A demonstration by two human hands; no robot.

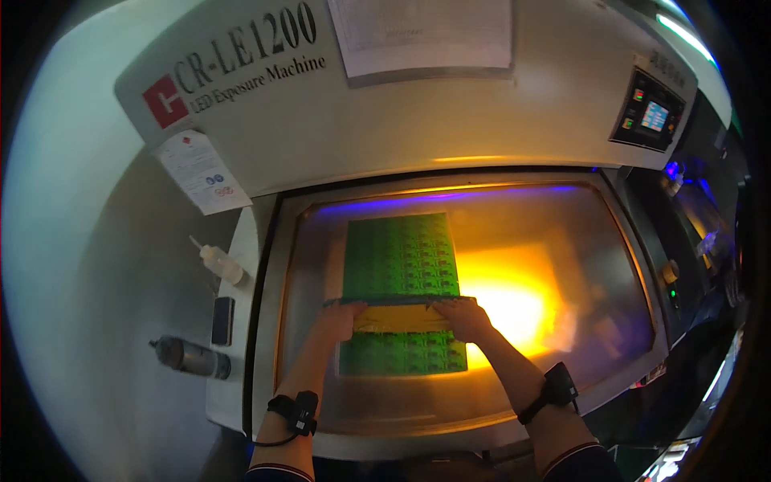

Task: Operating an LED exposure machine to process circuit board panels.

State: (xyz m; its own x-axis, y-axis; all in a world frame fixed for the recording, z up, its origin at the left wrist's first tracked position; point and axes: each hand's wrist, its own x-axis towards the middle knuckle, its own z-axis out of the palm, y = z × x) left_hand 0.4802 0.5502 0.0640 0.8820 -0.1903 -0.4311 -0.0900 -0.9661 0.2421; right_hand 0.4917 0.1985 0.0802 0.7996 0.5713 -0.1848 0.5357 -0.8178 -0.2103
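Note:
A green circuit panel (pixel 401 257) lies on the glass bed (pixel 562 265) of a large grey exposure machine. A second green panel (pixel 404 353) lies just in front of it, with a yellow strip (pixel 400 318) across the gap between them. My left hand (pixel 341 317) presses flat on the strip's left end. My right hand (pixel 463 316) presses flat on its right end. Both wrists carry black bands. A yellow glow lights the glass to the right of the panels.
A small white squeeze bottle (pixel 220 263), a dark phone-like object (pixel 222 320) and a grey cylinder (pixel 189 357) rest on the left ledge. A control panel with a small screen (pixel 652 115) sits at the upper right. Paper sheets (pixel 201 171) are stuck on the machine hood.

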